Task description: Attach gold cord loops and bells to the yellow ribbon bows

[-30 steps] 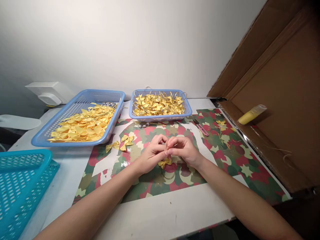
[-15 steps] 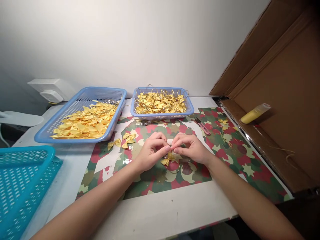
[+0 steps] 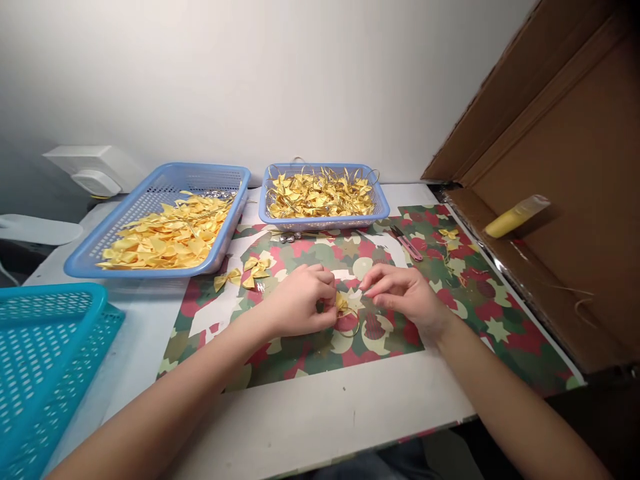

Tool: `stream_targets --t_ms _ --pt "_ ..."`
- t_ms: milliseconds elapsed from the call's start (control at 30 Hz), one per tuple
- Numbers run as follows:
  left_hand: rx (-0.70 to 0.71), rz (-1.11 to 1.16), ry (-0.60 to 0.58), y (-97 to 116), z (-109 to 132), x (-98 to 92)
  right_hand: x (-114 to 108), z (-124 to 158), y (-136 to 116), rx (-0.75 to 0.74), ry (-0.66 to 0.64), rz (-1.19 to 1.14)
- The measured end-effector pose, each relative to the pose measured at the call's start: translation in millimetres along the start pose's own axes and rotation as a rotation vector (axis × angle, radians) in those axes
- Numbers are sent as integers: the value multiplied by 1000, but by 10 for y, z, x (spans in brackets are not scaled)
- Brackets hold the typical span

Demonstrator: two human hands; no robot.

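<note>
My left hand (image 3: 307,300) is closed, palm down, over a yellow ribbon bow (image 3: 342,303), mostly hidden behind its fingers. A loop of thin gold cord (image 3: 358,323) shows just right of those fingers, above the camouflage-patterned mat (image 3: 320,367). My right hand (image 3: 407,297) is a short way to the right, its fingers loosely curled and slightly apart, with no object visible between them. Left of my left hand, a few yellow bows (image 3: 257,268) lie on the mat. Small silver bells (image 3: 290,237) and gold cord lie at its far edge.
A blue basket (image 3: 80,267) of yellow bows stands at the left, and another blue basket (image 3: 325,225) of corded bows at the back. A teal basket (image 3: 60,373) is near left. Pink-handled snips (image 3: 411,248) lie at right, beside a cardboard wall (image 3: 565,147) with a yellow tube (image 3: 517,217).
My hands, earlier pinched together above the bow, have parted. My right hand has moved right with its fingers loosened; my left hand has turned palm down over the bow.
</note>
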State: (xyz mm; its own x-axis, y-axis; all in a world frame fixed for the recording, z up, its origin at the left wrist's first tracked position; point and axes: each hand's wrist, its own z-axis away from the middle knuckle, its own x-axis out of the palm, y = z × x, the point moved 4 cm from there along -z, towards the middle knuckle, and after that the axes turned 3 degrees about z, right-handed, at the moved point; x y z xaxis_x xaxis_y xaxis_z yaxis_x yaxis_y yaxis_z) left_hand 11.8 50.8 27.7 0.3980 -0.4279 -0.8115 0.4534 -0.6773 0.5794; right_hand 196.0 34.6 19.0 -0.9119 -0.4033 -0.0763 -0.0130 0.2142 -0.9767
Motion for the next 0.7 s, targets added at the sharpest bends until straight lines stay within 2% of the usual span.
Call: stream_targets --t_ms 233,500,700 --pt "20 -174 -21 43 -3 36 -93 32 -101 -46 165 -69" --pt "11 -201 26 55 -17 87 -188 47 -19 -15 295 -167" --pt "-23 -189 0 55 -38 110 -230 27 -14 51 378 -195"
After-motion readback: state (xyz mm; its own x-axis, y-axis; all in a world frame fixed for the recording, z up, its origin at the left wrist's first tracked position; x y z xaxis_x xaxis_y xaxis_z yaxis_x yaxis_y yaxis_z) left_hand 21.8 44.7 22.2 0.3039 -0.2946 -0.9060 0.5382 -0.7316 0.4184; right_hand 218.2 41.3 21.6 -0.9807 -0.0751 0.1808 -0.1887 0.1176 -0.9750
